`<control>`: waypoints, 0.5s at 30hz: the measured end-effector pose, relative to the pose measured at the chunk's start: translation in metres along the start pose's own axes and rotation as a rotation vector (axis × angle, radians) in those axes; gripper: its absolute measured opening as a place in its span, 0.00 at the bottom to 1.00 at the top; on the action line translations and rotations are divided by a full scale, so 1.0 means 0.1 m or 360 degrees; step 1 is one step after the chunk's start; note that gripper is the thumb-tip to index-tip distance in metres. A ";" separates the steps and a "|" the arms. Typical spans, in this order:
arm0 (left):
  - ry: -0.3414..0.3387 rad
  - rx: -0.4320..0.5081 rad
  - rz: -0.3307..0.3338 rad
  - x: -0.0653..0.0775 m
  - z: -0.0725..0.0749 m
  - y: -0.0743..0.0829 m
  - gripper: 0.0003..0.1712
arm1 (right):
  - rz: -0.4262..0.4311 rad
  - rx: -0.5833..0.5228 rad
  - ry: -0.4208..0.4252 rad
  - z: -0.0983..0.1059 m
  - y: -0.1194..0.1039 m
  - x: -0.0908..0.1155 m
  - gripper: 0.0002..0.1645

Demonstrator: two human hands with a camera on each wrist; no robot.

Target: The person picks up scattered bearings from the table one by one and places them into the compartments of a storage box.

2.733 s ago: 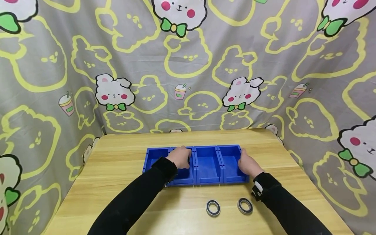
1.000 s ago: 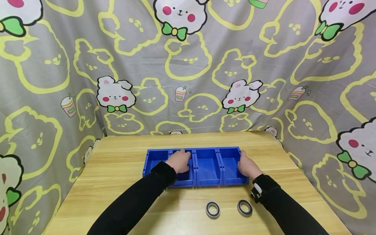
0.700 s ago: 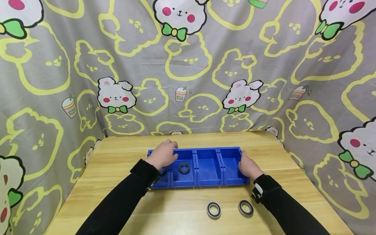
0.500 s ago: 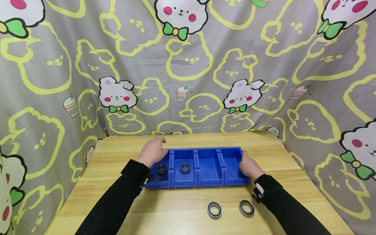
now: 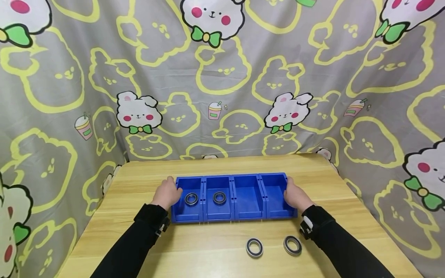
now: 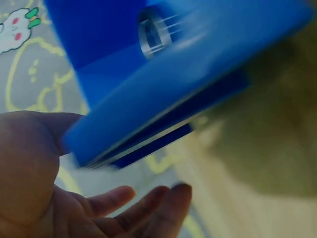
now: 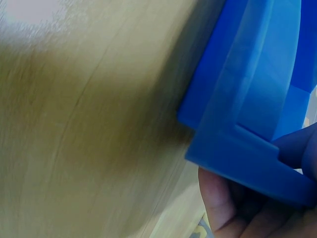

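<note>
A row of joined blue parts bins point(image 5: 247, 195) lies across the table. One dark-sealed ball bearing point(image 5: 191, 199) sits in the leftmost bin, and another bearing point(image 5: 219, 198) in the bin beside it. My left hand point(image 5: 167, 193) is at the row's left end. In the left wrist view its thumb lies at the bin's side wall, while the other fingers point(image 6: 153, 208) extend below, apart from the plastic. My right hand point(image 5: 297, 196) grips the right end wall. In the right wrist view its thumb is inside the wall and its fingers point(image 7: 218, 198) are curled outside.
Two more bearings, one point(image 5: 254, 248) and another point(image 5: 292, 245), lie flat on the wooden table point(image 5: 201, 251) in front of the bins. A patterned grey curtain point(image 5: 240, 85) encloses the table at the back and sides.
My left hand has come out of the second bin, uncovering the bearing there, and moved left to the outer wall of the row. My right hand has stayed at the right end.
</note>
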State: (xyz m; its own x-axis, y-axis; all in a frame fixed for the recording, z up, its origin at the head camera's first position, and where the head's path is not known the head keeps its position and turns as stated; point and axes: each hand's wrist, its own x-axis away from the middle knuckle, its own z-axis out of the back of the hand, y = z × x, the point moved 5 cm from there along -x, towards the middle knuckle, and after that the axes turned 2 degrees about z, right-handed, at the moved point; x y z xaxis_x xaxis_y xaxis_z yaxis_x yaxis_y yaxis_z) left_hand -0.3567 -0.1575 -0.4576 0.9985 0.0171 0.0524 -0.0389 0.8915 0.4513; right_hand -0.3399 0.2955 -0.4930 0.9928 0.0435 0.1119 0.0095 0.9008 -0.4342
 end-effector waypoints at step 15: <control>-0.0004 0.0073 -0.0044 -0.07 -0.32 -0.12 0.30 | 0.0007 -0.0002 0.0005 0.00 0.03 -0.02 0.37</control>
State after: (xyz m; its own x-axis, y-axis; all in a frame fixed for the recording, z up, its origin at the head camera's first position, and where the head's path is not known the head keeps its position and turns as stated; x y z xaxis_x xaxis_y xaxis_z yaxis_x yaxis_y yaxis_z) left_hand -0.3625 -0.1537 -0.4915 0.9991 -0.0088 0.0415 -0.0129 0.8699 0.4930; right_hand -0.3413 0.2976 -0.4946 0.9932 0.0461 0.1074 0.0053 0.9002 -0.4355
